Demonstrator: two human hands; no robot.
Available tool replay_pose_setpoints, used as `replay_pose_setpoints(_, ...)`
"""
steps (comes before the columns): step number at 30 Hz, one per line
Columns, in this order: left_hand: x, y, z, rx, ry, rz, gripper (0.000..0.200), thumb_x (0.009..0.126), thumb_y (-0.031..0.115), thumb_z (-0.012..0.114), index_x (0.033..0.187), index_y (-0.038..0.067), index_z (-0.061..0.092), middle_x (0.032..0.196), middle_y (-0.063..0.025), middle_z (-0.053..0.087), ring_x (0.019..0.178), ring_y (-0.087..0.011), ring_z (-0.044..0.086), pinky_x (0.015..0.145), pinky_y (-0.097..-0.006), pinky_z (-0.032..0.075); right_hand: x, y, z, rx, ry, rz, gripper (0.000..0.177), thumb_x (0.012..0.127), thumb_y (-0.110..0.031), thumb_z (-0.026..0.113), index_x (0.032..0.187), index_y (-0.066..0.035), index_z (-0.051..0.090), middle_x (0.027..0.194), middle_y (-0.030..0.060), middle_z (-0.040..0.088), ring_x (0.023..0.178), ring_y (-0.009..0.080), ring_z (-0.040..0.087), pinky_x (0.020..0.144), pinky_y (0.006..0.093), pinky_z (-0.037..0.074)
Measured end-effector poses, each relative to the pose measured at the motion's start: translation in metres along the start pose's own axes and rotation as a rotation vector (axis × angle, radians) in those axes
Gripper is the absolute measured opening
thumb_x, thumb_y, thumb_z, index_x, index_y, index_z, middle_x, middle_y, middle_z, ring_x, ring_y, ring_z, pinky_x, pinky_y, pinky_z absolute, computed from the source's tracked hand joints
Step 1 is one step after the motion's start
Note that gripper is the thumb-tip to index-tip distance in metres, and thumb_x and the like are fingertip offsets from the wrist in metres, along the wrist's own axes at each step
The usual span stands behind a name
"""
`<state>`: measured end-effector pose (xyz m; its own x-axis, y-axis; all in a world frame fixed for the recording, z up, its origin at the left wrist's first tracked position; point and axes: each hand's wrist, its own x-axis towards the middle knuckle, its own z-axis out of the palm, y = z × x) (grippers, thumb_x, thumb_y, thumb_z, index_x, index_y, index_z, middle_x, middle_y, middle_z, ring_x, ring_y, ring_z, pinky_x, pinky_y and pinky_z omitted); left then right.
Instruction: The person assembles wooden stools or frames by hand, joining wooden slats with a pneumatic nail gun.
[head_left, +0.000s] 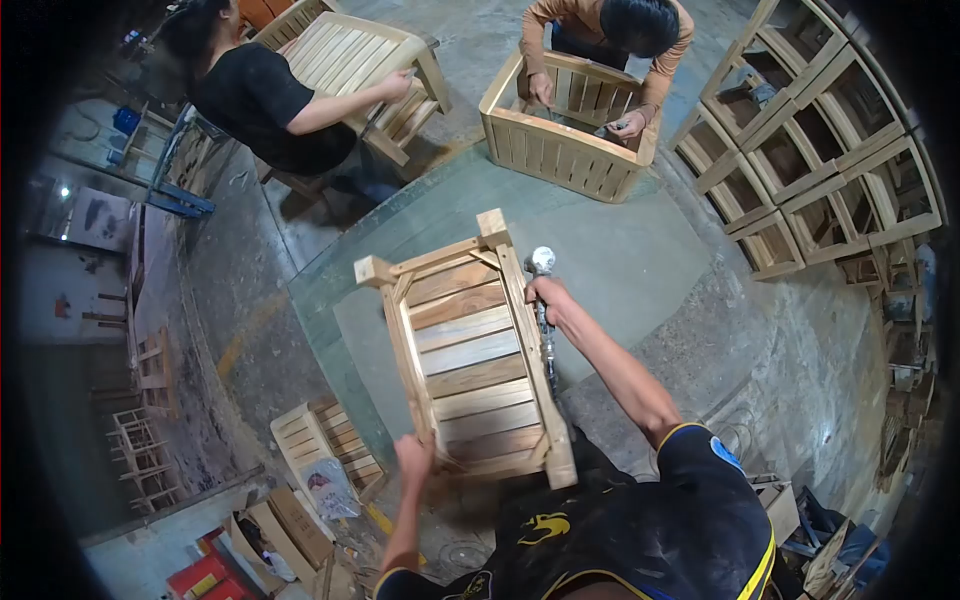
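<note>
A slatted wooden furniture piece (470,345) with short legs lies tilted in front of my body, its slats and corner braces showing. My left hand (414,457) is closed round its lower left edge. At its upper right side, my right hand (546,292) is wrapped round a metal tool (543,262) with a rounded silver top, held close beside the frame's right rail. The lower part of the tool runs down along that rail and is partly hidden.
A person in black (265,100) handles a slatted wooden piece (350,50) at the upper left. Another person (640,30) works over a wooden crate (560,155). Stacked wooden frames (810,140) stand at the right; a slatted piece (300,435) and cardboard box (285,535) lie lower left.
</note>
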<state>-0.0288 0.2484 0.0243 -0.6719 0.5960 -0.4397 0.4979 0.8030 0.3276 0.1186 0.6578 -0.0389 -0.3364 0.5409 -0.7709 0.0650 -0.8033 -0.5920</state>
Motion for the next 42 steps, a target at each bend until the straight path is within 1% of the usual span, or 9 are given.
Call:
replay_pose_setpoints(3,-0.020,0.024,0.027,0.038,0.017,-0.091,0.044,0.083,0.035,0.062,0.073,-0.007,0.065,0.072,-0.0275,0.061,0.073,-0.0473,0.058,0.074,-0.0525,0.044,0.007,-0.029,0.014,-0.170,-0.079,-0.008,0.006,0.053,0.004,0.056,0.058,0.001,0.055,0.055,0.0088,0.050,0.046,0.0211,0.048,0.040,0.0348,0.034)
replay_pose_setpoints(5,-0.029,0.017,0.077,-0.085,0.412,0.132,0.048,0.076,0.036,0.069,0.057,-0.006,0.056,0.054,-0.0225,0.054,0.053,-0.0429,0.053,0.053,-0.0524,0.039,0.029,-0.028,0.010,-0.368,-0.111,-0.003,0.012,0.052,0.004,0.055,0.063,0.002,0.055,0.061,0.0092,0.051,0.050,0.0213,0.048,0.042,0.0361,0.034)
replay_pose_setpoints(13,-0.033,0.030,0.053,-0.416,-0.186,-0.067,0.050,0.083,0.044,0.062,0.060,0.000,0.062,0.052,-0.0188,0.057,0.043,-0.0277,0.055,0.049,-0.0395,0.042,0.046,-0.032,-0.043,-0.294,-0.242,0.102,0.018,0.070,0.008,0.051,0.087,0.002,0.052,0.071,0.0125,0.057,0.053,0.0202,0.057,0.042,0.0343,0.053)
replay_pose_setpoints(19,-0.055,-0.072,0.078,-0.964,-0.612,-0.755,0.039,0.085,0.044,0.062,0.078,0.006,0.064,0.062,-0.0035,0.059,0.053,-0.0176,0.057,0.050,-0.0344,0.043,-0.039,-0.035,-0.174,-0.252,-0.067,-0.130,0.039,0.068,0.008,0.053,0.106,0.000,0.053,0.085,0.0097,0.059,0.051,0.0170,0.055,0.044,0.0294,0.048)
replay_pose_setpoints(22,-0.078,-0.158,0.131,-1.403,-0.520,-0.695,0.031,0.087,0.037,0.060,0.088,0.006,0.065,0.067,-0.0019,0.059,0.056,-0.0158,0.056,0.050,-0.0313,0.043,-0.088,0.002,-0.248,-0.418,0.119,-0.155,0.041,0.067,0.008,0.049,0.106,-0.001,0.057,0.074,0.0090,0.056,0.052,0.0177,0.055,0.045,0.0301,0.046)
replay_pose_setpoints(26,-0.057,-0.109,0.056,-1.148,-0.634,-0.387,0.026,0.089,0.028,0.059,0.087,0.003,0.066,0.065,-0.0018,0.059,0.053,-0.0106,0.053,0.048,-0.0258,0.041,-0.159,0.108,-0.329,-0.960,0.541,-0.248,0.032,0.070,0.000,0.050,0.100,-0.003,0.062,0.067,0.0075,0.057,0.052,0.0201,0.056,0.045,0.0342,0.045)
replay_pose_setpoints(29,-0.031,-0.103,0.034,-0.925,-0.557,-0.233,0.027,0.089,0.027,0.062,0.081,0.002,0.069,0.062,-0.0002,0.059,0.049,-0.0065,0.048,0.045,-0.0231,0.037,-0.228,0.210,-0.344,-0.637,0.547,0.023,0.017,0.075,-0.011,0.053,0.068,0.001,0.062,0.058,0.0118,0.060,0.049,0.0223,0.059,0.045,0.0345,0.045)
replay_pose_setpoints(35,0.043,-0.146,0.031,-0.842,-0.786,-0.224,0.023,0.087,0.022,0.061,0.077,0.003,0.069,0.061,0.0001,0.059,0.047,-0.0067,0.045,0.041,-0.0238,0.032,-0.366,0.402,-0.195,-0.167,0.515,0.202,0.027,0.085,-0.026,0.059,0.095,-0.001,0.062,0.072,0.0100,0.063,0.064,0.0226,0.063,0.059,0.0335,0.050)
replay_pose_setpoints(42,0.077,-0.153,0.022,-0.463,-0.918,-0.009,0.025,0.075,0.024,0.073,0.065,0.001,0.068,0.059,-0.0065,0.065,0.055,-0.0136,0.060,0.052,-0.0282,0.048,-0.379,0.517,-0.044,-1.019,0.501,-0.112,0.020,0.079,-0.013,0.061,0.095,-0.001,0.064,0.082,0.0075,0.065,0.078,0.0210,0.063,0.069,0.0332,0.048)
